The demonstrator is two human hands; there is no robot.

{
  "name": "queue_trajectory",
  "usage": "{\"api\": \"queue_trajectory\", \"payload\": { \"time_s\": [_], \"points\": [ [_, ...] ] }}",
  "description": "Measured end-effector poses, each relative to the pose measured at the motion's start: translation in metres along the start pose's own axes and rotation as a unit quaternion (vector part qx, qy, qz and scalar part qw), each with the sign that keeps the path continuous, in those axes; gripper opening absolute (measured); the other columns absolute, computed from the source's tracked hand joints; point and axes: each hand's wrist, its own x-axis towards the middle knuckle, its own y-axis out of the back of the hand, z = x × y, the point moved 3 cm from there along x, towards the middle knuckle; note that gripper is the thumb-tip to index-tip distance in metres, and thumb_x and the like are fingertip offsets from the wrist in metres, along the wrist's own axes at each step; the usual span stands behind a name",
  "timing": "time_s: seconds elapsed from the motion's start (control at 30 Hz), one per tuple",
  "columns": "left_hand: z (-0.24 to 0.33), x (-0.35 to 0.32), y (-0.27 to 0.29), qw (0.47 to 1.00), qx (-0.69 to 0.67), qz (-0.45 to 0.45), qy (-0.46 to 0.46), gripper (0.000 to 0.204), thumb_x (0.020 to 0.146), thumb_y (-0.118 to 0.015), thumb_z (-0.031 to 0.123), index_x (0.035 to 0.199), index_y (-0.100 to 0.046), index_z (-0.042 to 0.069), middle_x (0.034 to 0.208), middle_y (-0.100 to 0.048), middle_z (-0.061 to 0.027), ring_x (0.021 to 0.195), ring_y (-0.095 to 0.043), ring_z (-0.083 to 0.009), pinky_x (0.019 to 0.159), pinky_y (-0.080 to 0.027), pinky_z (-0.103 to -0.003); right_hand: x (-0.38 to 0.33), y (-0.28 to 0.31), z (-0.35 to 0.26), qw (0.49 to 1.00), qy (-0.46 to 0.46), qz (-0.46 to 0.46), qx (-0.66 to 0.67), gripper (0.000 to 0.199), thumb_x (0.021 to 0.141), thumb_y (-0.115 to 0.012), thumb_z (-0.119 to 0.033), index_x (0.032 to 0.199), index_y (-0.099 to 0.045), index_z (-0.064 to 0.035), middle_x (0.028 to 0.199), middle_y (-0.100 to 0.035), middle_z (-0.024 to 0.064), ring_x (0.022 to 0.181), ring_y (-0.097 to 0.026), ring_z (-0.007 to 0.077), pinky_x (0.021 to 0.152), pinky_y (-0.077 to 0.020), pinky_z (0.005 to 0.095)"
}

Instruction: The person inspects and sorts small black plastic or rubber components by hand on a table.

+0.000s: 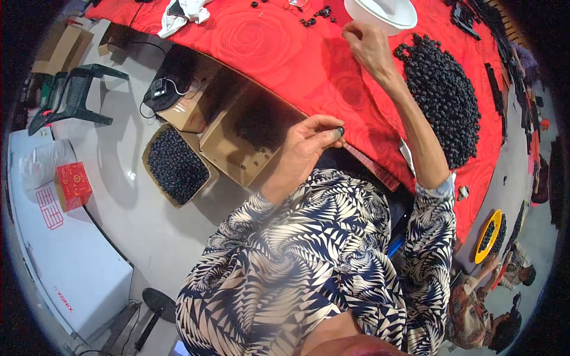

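Note:
Between the thumb and fingers of my left hand (306,145), near the table's front edge, is a small black round part (339,133). My right hand (371,50) reaches over the table, just in front of a white bowl (383,15). Its fingers are curled together, and whatever they hold, if anything, is too small to make out. A large heap of small black round parts (442,98) lies on the red tablecloth (285,65), to the right of my right forearm. Several loose black parts (317,16) lie left of the bowl.
Below the table's left edge stand an open cardboard box (237,151) and a smaller box of black parts (177,166). A dark stool (77,98) and a white cabinet (83,261) are at left. At right, other people (475,308) sit near a yellow tray (488,236).

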Motion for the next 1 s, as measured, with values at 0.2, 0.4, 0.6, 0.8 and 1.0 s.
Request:
{"api": "queue_trajectory", "payload": {
  "time_s": [0.2,0.4,0.6,0.8,1.0],
  "points": [
    [0.005,0.002,-0.003,1.0,-0.004,-0.01,-0.011,0.019,0.081,-0.059,0.001,0.099,-0.061,-0.001,0.089,-0.064,-0.009,0.081,-0.061,-0.0154,0.076,-0.048,-0.026,0.029,-0.05,0.014,0.939,0.19,0.234,-0.167,0.034,0.075,-0.061,-0.015,0.103,-0.046,-0.0008,0.083,-0.052,0.0212,0.073,-0.052,0.038,0.062,-0.0421,0.0478],
    [0.005,0.005,0.005,1.0,0.006,0.005,-0.025,0.019,0.08,-0.06,0.002,0.099,-0.061,0.0,0.089,-0.064,-0.0087,0.081,-0.061,-0.0152,0.075,-0.047,-0.026,0.048,-0.079,0.024,0.958,0.109,0.173,-0.203,0.011,0.072,-0.052,-0.005,0.082,-0.049,-0.0009,0.077,-0.049,0.0202,0.069,-0.05,0.0379,0.058,-0.0425,0.0465],
    [-0.002,0.003,0.007,1.0,0.007,-0.005,-0.012,0.019,0.08,-0.06,0.001,0.099,-0.061,0.0,0.089,-0.064,-0.0086,0.08,-0.061,-0.0155,0.075,-0.047,-0.026,0.027,-0.032,-0.011,0.983,0.014,0.012,-0.183,0.018,0.073,-0.05,-0.012,0.075,-0.058,0.0043,0.071,-0.058,0.0272,0.072,-0.058,0.0425,0.065,-0.0469,0.0479],
    [-0.009,-0.001,0.006,1.0,-0.01,0.008,0.003,0.018,0.08,-0.059,0.0,0.098,-0.061,0.0,0.089,-0.064,-0.009,0.081,-0.06,-0.0161,0.075,-0.047,-0.026,-0.036,0.004,-0.019,0.986,0.047,-0.023,-0.155,0.018,0.072,-0.055,-0.009,0.081,-0.058,0.006,0.08,-0.059,0.0251,0.069,-0.059,0.0377,0.064,-0.0489,0.0408],
    [0.003,-0.001,-0.004,0.999,0.029,-0.019,-0.019,0.02,0.081,-0.056,0.0,0.101,-0.057,-0.003,0.092,-0.062,-0.0115,0.084,-0.059,-0.0186,0.078,-0.047,-0.028,-0.134,0.054,-0.05,0.888,-0.248,-0.055,0.383,0.014,0.077,-0.059,-0.002,0.089,-0.061,0.0041,0.089,-0.063,0.0129,0.073,-0.062,0.0176,0.065,-0.0503,0.0273]
  ]
}}
